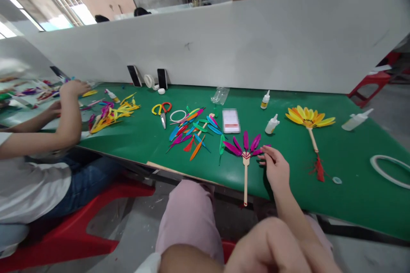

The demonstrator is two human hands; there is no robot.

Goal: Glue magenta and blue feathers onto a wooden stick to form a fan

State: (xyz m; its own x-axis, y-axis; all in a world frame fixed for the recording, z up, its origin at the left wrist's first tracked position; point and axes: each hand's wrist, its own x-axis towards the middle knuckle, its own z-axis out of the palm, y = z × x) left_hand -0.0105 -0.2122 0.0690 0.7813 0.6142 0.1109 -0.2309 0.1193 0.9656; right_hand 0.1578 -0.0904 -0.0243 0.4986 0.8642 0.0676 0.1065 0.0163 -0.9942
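Note:
A small fan with a pale wooden handle (pixel 245 179) lies on the green table, with several magenta feathers (pixel 246 140) spread from its head. My right hand (pixel 278 169) is at the fan's right side, its thumb and index finger pinching the tip of the rightmost magenta feather. Large and close to the camera, my left hand (pixel 269 245) is raised over my lap with curled fingers; whatever it may hold is hidden. Loose coloured feathers (pixel 192 130) lie in a pile left of the fan. A yellow feather fan (pixel 309 117) with a red tassel (pixel 319 169) lies to the right.
Glue bottles (pixel 272 124) stand behind my right hand; another white bottle (pixel 357 119) is farther right. Scissors (pixel 162 113), a phone-like card (pixel 231 120) and a white ring (pixel 390 170) lie on the table (pixel 349 187). A co-worker's arm (pixel 68 115) reaches in at left. A white partition (pixel 205 51) closes the back.

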